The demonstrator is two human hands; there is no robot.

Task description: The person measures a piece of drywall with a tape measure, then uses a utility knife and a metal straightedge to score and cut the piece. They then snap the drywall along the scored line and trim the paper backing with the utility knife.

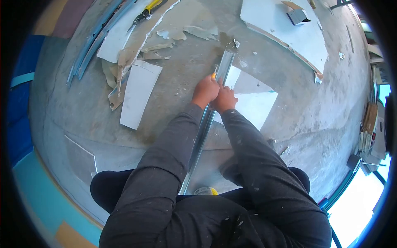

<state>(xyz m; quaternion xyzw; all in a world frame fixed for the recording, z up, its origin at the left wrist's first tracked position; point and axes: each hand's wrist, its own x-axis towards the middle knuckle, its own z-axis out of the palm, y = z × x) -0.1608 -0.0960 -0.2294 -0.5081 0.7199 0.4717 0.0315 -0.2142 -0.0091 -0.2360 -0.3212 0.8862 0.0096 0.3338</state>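
A long galvanized metal channel (225,63) lies on the floor and runs back between my forearms toward my body. My left hand (205,92) is closed at the channel's left edge around a slim tool with an orange-yellow body (214,75). Its kind is too small to make out. Right beside it, my right hand (225,99) is closed on the channel, fingers curled over its right side. Partly beneath the channel and my right hand lies a white board piece (258,105).
A large white board (285,31) with a small box (298,16) lies at upper right. To the left are a white offcut (140,95), torn paper scraps (200,32), yellow-handled snips (144,13) and blue-grey metal profiles (89,49). A tub (202,191) stands near my body.
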